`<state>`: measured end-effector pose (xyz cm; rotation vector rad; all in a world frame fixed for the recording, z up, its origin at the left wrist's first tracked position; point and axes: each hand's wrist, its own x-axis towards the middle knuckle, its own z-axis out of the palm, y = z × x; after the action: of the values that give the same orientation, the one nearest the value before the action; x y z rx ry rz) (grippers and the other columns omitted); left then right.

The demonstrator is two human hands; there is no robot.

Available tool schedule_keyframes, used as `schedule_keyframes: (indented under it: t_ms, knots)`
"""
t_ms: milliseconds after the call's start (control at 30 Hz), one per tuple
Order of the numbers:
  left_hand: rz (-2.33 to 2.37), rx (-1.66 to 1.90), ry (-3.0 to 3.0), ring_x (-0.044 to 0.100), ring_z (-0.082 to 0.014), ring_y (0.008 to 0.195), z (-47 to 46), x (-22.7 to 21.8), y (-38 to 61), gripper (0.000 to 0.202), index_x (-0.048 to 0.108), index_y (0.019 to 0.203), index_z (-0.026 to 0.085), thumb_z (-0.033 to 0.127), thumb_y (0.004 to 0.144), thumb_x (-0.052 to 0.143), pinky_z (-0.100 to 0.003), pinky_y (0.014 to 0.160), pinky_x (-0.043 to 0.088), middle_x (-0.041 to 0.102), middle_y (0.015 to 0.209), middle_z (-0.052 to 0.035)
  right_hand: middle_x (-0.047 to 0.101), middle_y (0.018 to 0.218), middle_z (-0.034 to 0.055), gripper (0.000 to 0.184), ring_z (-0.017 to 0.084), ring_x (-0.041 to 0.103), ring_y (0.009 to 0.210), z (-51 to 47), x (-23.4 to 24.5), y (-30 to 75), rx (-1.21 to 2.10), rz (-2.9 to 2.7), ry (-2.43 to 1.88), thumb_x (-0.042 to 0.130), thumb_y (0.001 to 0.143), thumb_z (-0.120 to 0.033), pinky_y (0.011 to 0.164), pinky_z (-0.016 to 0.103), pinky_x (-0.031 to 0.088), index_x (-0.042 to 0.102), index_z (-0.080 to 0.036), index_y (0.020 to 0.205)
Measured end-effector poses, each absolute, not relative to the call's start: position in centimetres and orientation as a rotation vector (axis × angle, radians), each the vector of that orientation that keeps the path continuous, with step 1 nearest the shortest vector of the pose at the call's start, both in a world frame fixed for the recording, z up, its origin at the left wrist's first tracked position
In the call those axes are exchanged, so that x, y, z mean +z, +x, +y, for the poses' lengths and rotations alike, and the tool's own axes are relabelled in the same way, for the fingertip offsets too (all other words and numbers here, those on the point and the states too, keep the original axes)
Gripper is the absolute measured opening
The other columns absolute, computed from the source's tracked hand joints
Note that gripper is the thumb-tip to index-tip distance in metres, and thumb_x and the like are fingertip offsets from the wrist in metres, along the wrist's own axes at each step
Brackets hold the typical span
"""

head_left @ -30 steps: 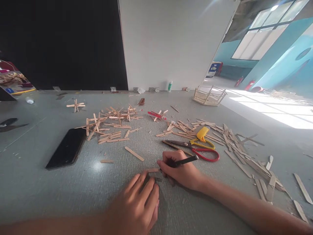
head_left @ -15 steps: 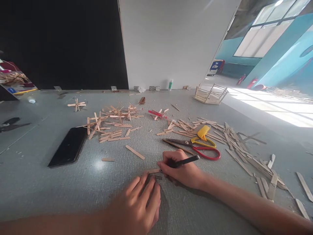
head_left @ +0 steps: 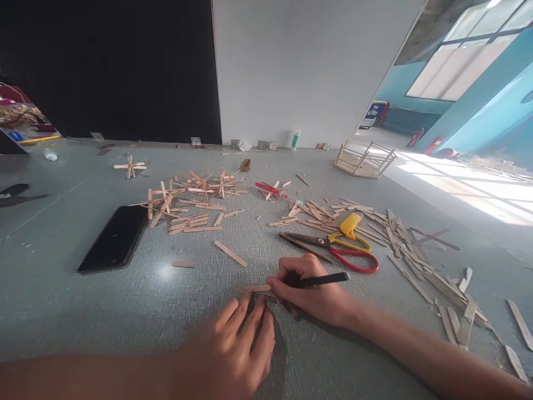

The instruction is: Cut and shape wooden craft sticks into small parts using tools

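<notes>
A small wooden craft stick (head_left: 261,288) lies on the table in front of me. The fingertips of my left hand (head_left: 245,339) press its left end down, the fingers slightly apart. My right hand (head_left: 310,286) is closed around a black pen (head_left: 327,279), its barrel slanting up to the right. The pen's tip is hidden behind my fingers at the stick's right end. Just beneath the stick is a darker thin piece (head_left: 268,298), partly covered by my hands. Beyond my right hand lie scissors (head_left: 328,244) with one red and one yellow handle.
A phone (head_left: 113,239) lies to the left. Loose craft sticks (head_left: 191,222) are heaped in the middle and more sticks (head_left: 416,261) spread along the right. Toward the back stand a stick frame (head_left: 364,160) and a glue bottle (head_left: 295,140), near an upright panel (head_left: 291,72).
The camera view has shifted slightly. My right hand keeps the pen at the stick, the pen's upper end leaning a little lower and farther right. My left hand stays in place.
</notes>
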<state>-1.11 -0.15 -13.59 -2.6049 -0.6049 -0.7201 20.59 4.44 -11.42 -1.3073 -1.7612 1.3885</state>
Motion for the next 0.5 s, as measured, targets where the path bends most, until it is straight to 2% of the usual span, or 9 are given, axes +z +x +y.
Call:
schedule_keyframes:
  t_ms: [233, 367, 500]
  knots:
    - [-0.549, -0.685, -2.611, 0.08, -0.0311, 0.098, 0.03, -12.82, -1.21, 0.038, 0.074, 0.109, 0.003, 0.013, 0.106, 0.038, -0.04, 0.078, 0.065, 0.082, 0.107, -0.0165, 0.058, 0.053, -0.0046, 0.037, 0.008, 0.051, 0.035, 4.49, -11.66, 20.34, 1.402, -1.743, -1.296, 0.065, 0.093, -0.042, 0.033, 0.017, 0.035, 0.05, -0.023, 0.065]
    - [-0.429, -0.789, -2.601, 0.08, -0.0278, 0.096, -0.07, -12.6, -1.24, 0.037, 0.074, 0.106, 0.005, 0.009, 0.106, 0.038, -0.039, 0.078, 0.063, 0.083, 0.102, -0.0128, 0.057, 0.052, -0.005, 0.037, 0.007, 0.05, 0.035, 4.47, -11.71, 20.38, 1.401, -1.746, -1.286, 0.066, 0.093, -0.042, 0.034, 0.016, 0.034, 0.051, -0.022, 0.065]
    - [-0.37, -0.806, -2.622, 0.079, -0.0263, 0.101, -0.08, -12.57, -1.24, 0.033, 0.074, 0.109, 0.008, 0.007, 0.104, 0.042, -0.038, 0.084, 0.061, 0.083, 0.106, -0.0091, 0.057, 0.052, -0.0053, 0.037, 0.007, 0.05, 0.035, 4.5, -11.83, 20.46, 1.415, -1.743, -1.276, 0.068, 0.091, -0.042, 0.033, 0.016, 0.035, 0.051, -0.022, 0.065]
